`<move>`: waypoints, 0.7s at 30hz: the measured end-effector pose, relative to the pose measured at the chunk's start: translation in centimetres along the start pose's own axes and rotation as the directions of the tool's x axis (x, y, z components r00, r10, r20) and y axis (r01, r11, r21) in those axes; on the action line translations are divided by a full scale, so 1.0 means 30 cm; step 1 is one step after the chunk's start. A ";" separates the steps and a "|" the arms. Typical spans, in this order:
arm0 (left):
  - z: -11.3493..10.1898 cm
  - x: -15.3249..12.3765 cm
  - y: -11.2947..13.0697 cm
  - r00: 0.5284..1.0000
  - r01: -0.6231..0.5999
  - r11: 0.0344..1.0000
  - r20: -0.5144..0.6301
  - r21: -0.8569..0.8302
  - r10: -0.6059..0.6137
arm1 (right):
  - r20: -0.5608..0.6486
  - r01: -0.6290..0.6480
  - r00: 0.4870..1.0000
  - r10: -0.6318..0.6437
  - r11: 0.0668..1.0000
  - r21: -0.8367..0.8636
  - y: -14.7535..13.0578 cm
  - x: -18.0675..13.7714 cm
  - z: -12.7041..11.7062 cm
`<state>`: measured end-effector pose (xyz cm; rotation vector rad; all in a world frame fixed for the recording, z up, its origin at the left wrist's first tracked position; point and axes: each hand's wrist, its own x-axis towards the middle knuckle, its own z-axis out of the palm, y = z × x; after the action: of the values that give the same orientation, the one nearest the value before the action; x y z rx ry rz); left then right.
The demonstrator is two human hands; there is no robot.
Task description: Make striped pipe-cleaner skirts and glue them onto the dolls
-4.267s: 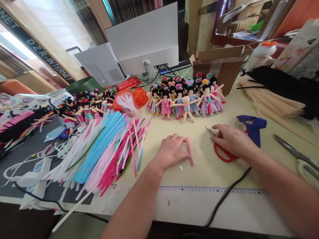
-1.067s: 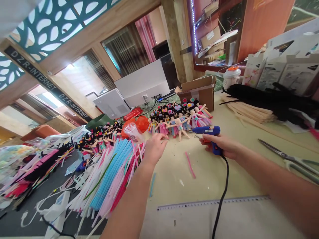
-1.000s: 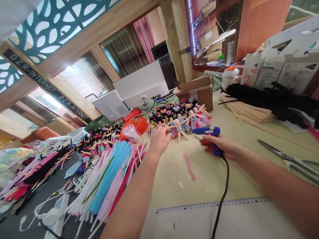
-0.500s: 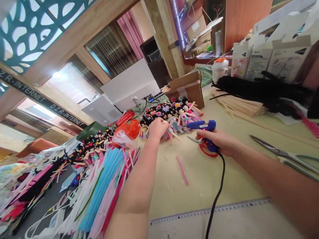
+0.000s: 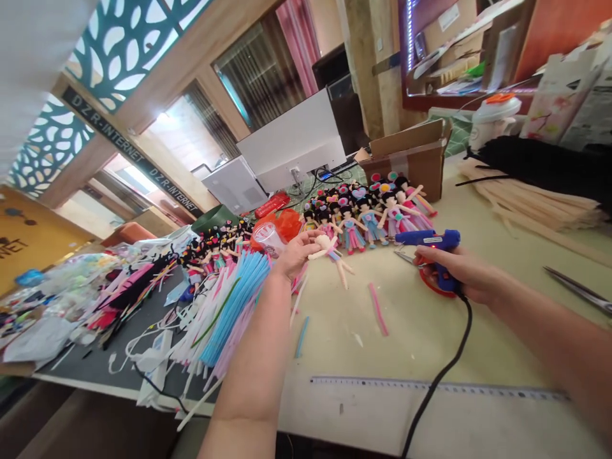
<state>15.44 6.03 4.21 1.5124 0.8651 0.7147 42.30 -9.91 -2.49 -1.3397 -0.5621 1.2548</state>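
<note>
The bare doll [image 5: 329, 250], which stood among the dressed dolls [image 5: 377, 213] half a second ago, now hangs clear of them over the table [image 5: 430, 338] in my left hand [image 5: 294, 255], fingers seemingly pinched about its head, while my right hand [image 5: 466, 280] still clasps the blue glue gun [image 5: 428, 240].

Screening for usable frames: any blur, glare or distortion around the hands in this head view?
Head view: soft, even daylight on the table; the left hand with its bare doll and the right hand with the glue gun are sharp; the window behind is blown out; the frame's edges stretch and tilt.
</note>
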 end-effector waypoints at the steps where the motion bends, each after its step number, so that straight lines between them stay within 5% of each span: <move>1: -0.006 -0.006 -0.006 1.000 0.007 0.999 0.017 -0.037 -0.006 | 0.001 -0.003 1.000 0.003 1.000 -0.003 0.004 0.004 -0.002; 13: -0.026 0.033 -0.123 0.983 0.173 0.975 0.091 -0.139 -0.161 | 0.028 0.006 1.000 -0.006 1.000 -0.009 0.030 0.036 -0.023; 21: -0.006 0.087 -0.159 0.972 0.233 0.970 0.032 -0.070 -0.232 | 0.028 -0.007 1.000 0.008 0.999 -0.037 0.017 0.025 -0.012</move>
<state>16.12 8.48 -0.59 1.3252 0.9697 0.5494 42.70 -9.49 -3.28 -1.3573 -0.6032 1.2769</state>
